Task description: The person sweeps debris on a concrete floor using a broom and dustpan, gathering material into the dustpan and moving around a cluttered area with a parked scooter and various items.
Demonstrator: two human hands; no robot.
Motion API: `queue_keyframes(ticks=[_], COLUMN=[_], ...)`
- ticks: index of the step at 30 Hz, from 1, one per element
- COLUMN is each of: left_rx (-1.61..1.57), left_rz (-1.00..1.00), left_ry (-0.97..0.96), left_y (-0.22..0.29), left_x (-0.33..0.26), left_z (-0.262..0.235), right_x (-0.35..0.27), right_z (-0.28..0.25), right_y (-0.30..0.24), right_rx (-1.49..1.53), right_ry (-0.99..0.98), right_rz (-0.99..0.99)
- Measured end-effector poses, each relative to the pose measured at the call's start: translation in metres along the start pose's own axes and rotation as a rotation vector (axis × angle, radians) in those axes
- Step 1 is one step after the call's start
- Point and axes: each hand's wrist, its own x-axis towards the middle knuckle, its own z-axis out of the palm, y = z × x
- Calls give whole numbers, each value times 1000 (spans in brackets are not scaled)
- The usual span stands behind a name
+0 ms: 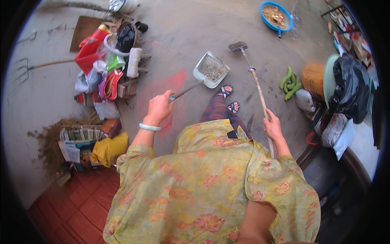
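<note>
From the head view, your left hand (159,106) is closed around the long handle of a dustpan (211,69), which you hold out ahead of you just above the floor (183,28). Grit and dust lie in the pan. Your right hand (273,127) is wrapped around the wooden stick of a broom (252,73), whose bristle head rests on the floor just right of the pan. Your sandalled feet (228,97) stand just behind both tools.

You look to be midway through gathering sweepings: the pan is loaded and the broom head sits close to its mouth. A further sweep would call for the pan's lip flat on the floor and a short stroke of the bristles toward it; tilt the pan and the grit spills out.

The floor is grey concrete with a faded red patch (162,91) under your left arm, turning to red tiles at your lower left. A heap of bags (106,65) lies to the left, a pitchfork (24,69) beyond it, and a basket (81,136) with what may be dry straw nearer you. A blue basin (276,16) sits ahead, green gourds (289,83) and a black bag (351,87) to the right.
</note>
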Motion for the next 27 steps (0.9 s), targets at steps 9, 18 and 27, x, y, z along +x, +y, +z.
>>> queue_keyframes(ticks=[9, 18, 27], left_rx=[-143, -225, -412], left_rz=[-259, -375, -545], left_ry=[95, 89, 98], left_y=[-74, -155, -194], left_x=[-53, -57, -107], left_z=[17, 16, 37], right_x=[39, 98, 213], right_z=[38, 134, 327], right_y=[-58, -130, -312], right_rx=[-251, -378, -369], right_ry=[-110, -211, -424], right_rz=[-187, -333, -411])
